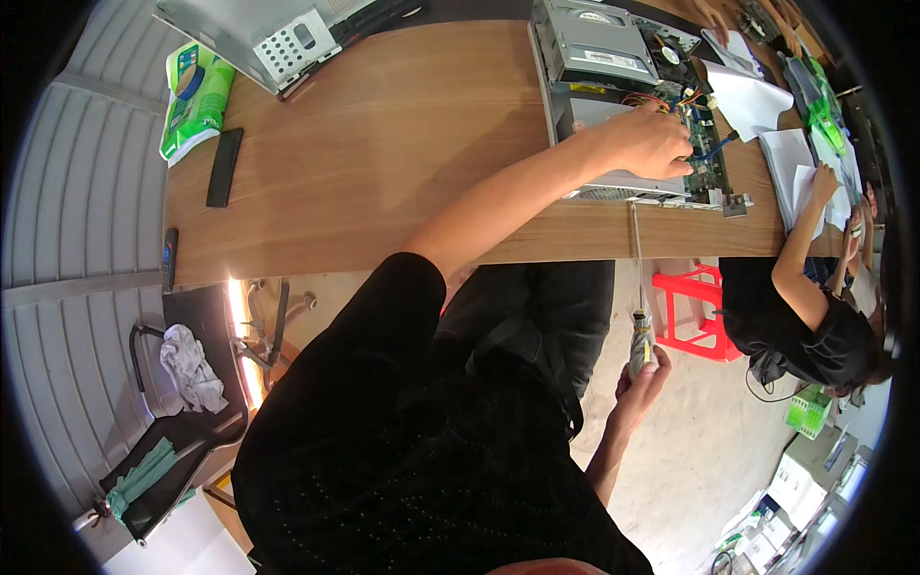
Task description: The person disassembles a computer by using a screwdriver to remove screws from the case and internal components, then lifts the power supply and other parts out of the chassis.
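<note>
An open desktop computer case (628, 192) lies at the right of the wooden table, with an optical drive (599, 48), coloured cables (685, 100) and a green circuit board (707, 158) inside. My left hand (652, 142) reaches over the case, its fingers bent down beside the cables and board. Whatever those fingers grip, if anything, is hidden under them. Below the table edge, my right hand (634, 388) is wrapped round the handle of a long screwdriver (641, 331). The thin shaft points up to the case's near edge; whether the tip touches it I cannot tell.
A metal case cover (240, 38) lies at the far left, near a green-white package (196, 105) and a black bar (224, 168). White papers (752, 101) lie right of the case. A co-worker (795, 316) sits there beside a red stool (690, 316).
</note>
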The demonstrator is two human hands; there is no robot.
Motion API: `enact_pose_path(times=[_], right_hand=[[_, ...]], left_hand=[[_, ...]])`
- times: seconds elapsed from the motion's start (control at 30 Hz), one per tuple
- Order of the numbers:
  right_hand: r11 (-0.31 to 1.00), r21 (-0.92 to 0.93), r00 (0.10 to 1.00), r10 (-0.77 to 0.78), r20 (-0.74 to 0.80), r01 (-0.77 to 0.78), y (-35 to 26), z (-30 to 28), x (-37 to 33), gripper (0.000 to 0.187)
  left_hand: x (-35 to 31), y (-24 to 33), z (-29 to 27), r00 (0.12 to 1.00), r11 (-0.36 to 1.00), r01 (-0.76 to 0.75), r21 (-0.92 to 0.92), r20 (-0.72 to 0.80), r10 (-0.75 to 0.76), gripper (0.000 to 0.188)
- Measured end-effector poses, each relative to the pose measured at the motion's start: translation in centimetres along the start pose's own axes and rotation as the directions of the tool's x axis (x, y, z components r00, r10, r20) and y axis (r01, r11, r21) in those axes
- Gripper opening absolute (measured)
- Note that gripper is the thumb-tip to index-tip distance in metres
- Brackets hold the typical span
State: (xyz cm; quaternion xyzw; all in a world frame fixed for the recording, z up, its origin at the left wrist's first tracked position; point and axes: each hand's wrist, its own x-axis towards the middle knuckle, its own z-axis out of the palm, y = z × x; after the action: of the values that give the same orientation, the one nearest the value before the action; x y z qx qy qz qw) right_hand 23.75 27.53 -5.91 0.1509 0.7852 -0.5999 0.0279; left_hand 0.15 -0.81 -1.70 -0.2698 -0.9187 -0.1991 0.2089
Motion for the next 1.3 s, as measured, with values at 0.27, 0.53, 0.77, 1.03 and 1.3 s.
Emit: enact_pose_path(times=[0.27,0.53,0.77,1.03,1.3], right_hand=[[0.859,0.312,0.874,0.266,0.406,-0.407,0.7,-0.9,1.0,0.047],[0.878,-0.247,0.906,-0.423,0.002,0.410,1.3,0.5,0.3,0.041],[0.310,0.483,0.553,0.199,0.809,-0.819,0.3,-2.4,3.0,0.051],[0.716,-0.514,0.873,-0.460,0.162,0.472,0.0,0.6,-0.5,0.048],[0.518,0.437,0.643,0.328,0.693,-0.735,-0.6,-1.6,2.1,0.048]], left_hand=[[0.3,0.0,0.1,1.000,0.999,-0.011,0.046,0.001,0.011,0.038],[0.1,-0.1,0.3,1.000,1.000,-0.013,0.006,-0.011,0.013,0.037],[0.5,0.0,0.2,0.999,1.000,0.008,0.011,0.050,-0.008,0.036],[0.1,-0.6,0.4,0.999,1.000,-0.021,-0.016,0.025,0.021,0.035],[0.6,-0.3,0.3,0.998,1.000,0.025,-0.010,0.057,-0.025,0.034]])
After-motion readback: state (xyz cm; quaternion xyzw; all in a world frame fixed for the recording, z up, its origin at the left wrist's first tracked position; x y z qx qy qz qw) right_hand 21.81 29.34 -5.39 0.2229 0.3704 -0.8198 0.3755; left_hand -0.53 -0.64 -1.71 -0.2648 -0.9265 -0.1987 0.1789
